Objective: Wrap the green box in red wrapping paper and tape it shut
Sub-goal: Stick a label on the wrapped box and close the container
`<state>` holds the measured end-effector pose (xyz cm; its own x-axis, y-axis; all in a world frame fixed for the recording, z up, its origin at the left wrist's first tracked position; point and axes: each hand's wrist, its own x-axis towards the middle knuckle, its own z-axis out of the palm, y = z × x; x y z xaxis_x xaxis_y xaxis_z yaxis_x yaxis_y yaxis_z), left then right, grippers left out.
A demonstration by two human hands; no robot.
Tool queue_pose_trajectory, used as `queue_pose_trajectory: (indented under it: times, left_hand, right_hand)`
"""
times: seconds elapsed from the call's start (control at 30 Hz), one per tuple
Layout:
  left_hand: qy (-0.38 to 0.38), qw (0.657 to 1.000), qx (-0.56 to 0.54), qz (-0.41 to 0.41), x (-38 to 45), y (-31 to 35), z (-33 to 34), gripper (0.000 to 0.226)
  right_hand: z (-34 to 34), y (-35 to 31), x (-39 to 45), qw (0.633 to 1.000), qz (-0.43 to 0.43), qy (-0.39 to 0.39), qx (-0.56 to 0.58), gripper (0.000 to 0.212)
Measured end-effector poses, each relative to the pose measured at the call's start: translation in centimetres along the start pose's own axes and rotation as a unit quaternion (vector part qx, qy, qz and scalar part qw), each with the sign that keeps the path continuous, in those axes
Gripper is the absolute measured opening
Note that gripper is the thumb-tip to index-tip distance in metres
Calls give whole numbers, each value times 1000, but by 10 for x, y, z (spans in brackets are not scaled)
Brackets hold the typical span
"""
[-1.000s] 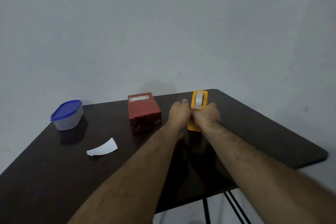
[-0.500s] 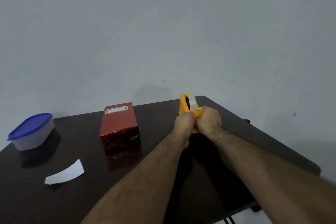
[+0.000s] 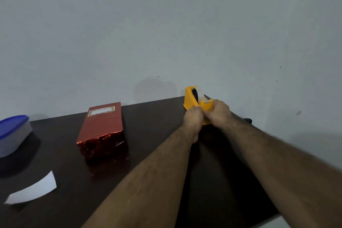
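Looks like a plain room at home, dark glossy table [image 3: 148, 181] pushed against a bare grey wall [image 3: 166, 24], blue-lidded plastic food tub [image 3: 13, 133] far left

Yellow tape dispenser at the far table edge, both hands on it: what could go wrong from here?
1. The yellow plastic tape dispenser sits near the dark table's far edge; a hard pull could tip or slide it.
2. Both the left hand and right hand crowd its front end, so a tape strip may stick to the fingers.
3. The red foil-wrapped box lies unheld, apart from both hands; its crumpled near end might loosen.
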<state>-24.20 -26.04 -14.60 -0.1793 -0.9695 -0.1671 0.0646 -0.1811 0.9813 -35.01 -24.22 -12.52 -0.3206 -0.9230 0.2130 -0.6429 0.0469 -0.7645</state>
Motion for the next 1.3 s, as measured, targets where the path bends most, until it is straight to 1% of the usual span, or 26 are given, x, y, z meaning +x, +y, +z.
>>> queue_pose_trajectory:
  times: [0.1,0.13,0.2,0.23,0.3,0.33,0.37,0.43,0.47,0.53,0.57,0.63,0.7,0.73,0.77,0.8,0.83,0.9,0.93,0.97,1.0,1.07,1.13,1.2,1.3]
  left_hand:
    - [4,1000,-7,-5,-8,6,-8,38]
    - [12,1000,5,4,-16,10,-12,33]
    - [31,997,42,53,-28,19,-25,21]
    - [40,994,63,83,-31,23,-33,19]
    - [60,985,101,127,-50,28,-55,18]
    - [66,983,99,138,-65,32,-69,21]
    - [70,982,92,151,-73,34,-82,28]
    - [98,975,102,172,-107,39,-123,29]
    - [113,968,125,186,-123,43,-139,27]
    - [158,942,198,221,-164,46,-184,23]
    - [182,921,247,239,-178,47,-202,19]
    - [247,860,373,247,-212,46,-244,12]
    - [307,780,498,223,-239,43,-285,12]
    - [322,751,543,194,-250,41,-302,12]
    - [324,734,576,159,-258,37,-320,11]
    - [318,728,597,114,-263,32,-332,14]
    - [304,726,613,74,-266,26,-344,23]
    - [250,740,624,14,-268,15,-357,40]
    - [230,751,618,-5,-269,11,-362,40]
    - [220,758,613,-11,-271,7,-365,33]
    - [221,757,615,-4,-271,3,-367,26]
    - [232,742,628,28,-272,0,-368,19]
    - [224,736,637,40,-272,2,-363,16]
    - [210,721,659,38,-272,3,-355,13]
    - [214,690,689,61,-271,-3,-348,13]
  right_hand:
    - [4,-5,-11,1000,17,10,-21,30]
    - [7,-5,-16,999,30,26,-29,34]
    - [12,-13,-30,995,52,85,-27,45]
    - [14,-20,-38,991,47,117,-34,48]
    - [18,-39,-61,988,-6,151,-25,55]
    - [24,-50,-72,988,-39,152,-7,55]
    - [29,-59,-80,987,-69,147,17,49]
    - [51,-79,-100,984,-116,111,75,31]
    - [59,-88,-106,984,-131,92,84,23]
    - [83,-117,-133,981,-171,49,79,14]
    - [91,-128,-143,979,-187,25,80,14]
    - [113,-151,-167,972,-210,-41,92,20]
    - [134,-169,-190,963,-233,-111,84,25]
    - [143,-175,-198,954,-250,-145,74,24]
    - [152,-182,-209,947,-264,-173,64,20]
    - [159,-186,-217,940,-277,-190,51,15]
    - [167,-191,-226,936,-286,-203,37,14]
    - [181,-195,-237,933,-289,-216,11,17]
    - [187,-198,-243,933,-287,-219,-3,17]
    - [191,-201,-246,933,-283,-219,-15,17]
    - [193,-202,-247,934,-281,-219,-23,17]
    - [194,-204,-248,938,-265,-221,-28,17]
    - [193,-204,-246,944,-238,-226,-26,21]
    - [190,-203,-245,948,-218,-232,-22,29]
    - [187,-201,-245,945,-219,-241,-32,40]
